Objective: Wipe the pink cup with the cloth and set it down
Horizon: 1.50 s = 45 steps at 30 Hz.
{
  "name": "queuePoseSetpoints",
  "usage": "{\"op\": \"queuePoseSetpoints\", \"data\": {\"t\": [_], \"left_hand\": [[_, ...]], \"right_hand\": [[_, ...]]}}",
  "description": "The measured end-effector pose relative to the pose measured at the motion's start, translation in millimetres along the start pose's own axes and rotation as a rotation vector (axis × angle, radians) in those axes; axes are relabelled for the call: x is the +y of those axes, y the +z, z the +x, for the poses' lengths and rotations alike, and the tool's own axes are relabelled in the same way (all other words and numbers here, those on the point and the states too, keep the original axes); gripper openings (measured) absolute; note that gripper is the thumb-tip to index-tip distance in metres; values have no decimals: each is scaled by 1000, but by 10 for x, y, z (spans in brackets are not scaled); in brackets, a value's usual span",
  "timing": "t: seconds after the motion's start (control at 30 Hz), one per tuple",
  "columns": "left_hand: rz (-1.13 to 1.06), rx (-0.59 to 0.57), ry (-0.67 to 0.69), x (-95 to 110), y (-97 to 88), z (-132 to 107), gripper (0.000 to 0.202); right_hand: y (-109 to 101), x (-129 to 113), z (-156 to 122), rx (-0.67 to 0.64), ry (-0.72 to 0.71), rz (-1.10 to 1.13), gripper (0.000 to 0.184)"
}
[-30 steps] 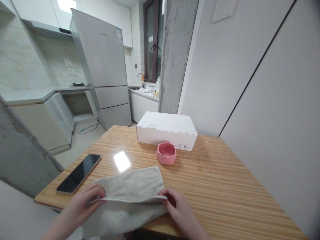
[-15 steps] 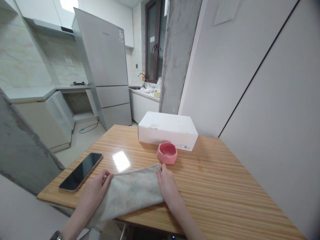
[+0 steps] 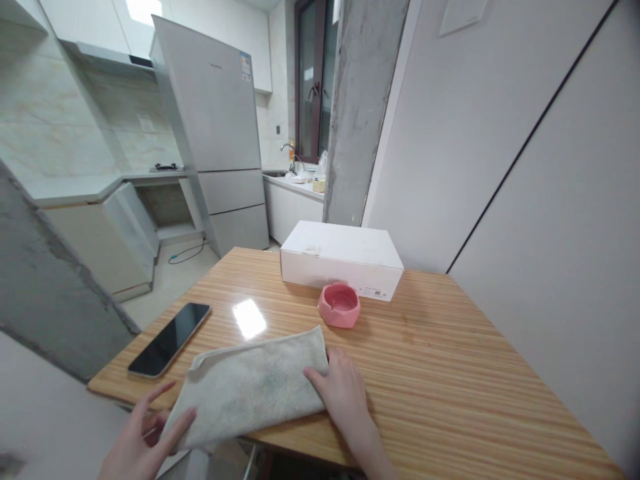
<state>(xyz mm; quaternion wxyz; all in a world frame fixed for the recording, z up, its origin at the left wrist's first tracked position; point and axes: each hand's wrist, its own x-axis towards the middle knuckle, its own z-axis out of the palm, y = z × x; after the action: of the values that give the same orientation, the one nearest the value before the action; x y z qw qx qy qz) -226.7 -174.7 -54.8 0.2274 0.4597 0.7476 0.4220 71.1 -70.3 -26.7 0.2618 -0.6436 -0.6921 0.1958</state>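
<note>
A pale grey-green folded cloth (image 3: 255, 383) lies near the front of the table, its lower left part reaching past the edge. My left hand (image 3: 145, 433) is at the cloth's left side, thumb over the top face and some fingers curled at the edge, the index finger stretched away. At the right end, my right hand (image 3: 345, 390) holds the cloth's edge, thumb on top and fingers along the side. Just beyond the cloth sits a pink faceted ashtray (image 3: 340, 307). Left of it rests a dark-screened phone (image 3: 170, 340).
Behind the ashtray stands a white cardboard box (image 3: 343, 260) on the wood-grain table (image 3: 450, 373). A white wall (image 3: 525, 200) borders the right side. Farther back are a grey fridge (image 3: 210, 120), a concrete pillar (image 3: 365, 113) and a sink counter (image 3: 295, 200).
My left hand has moved from the cloth's upper left corner down and left to its lower left edge. My right hand has slid slightly down the right edge. The view has shifted slightly.
</note>
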Motion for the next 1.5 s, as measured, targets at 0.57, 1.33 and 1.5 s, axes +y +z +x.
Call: {"op": "queuePoseSetpoints", "data": {"t": [0.57, 1.33, 1.5], "left_hand": [[81, -379, 806, 1699, 1147, -102, 32], [-200, -394, 605, 1943, 1985, 793, 99], [-281, -523, 544, 1888, 2222, 948, 90]], "right_hand": [[-242, 134, -290, -594, 542, 1743, 28], [-1057, 998, -54, 205, 694, 1579, 38], [-1277, 1225, 147, 410, 536, 1437, 36]]}}
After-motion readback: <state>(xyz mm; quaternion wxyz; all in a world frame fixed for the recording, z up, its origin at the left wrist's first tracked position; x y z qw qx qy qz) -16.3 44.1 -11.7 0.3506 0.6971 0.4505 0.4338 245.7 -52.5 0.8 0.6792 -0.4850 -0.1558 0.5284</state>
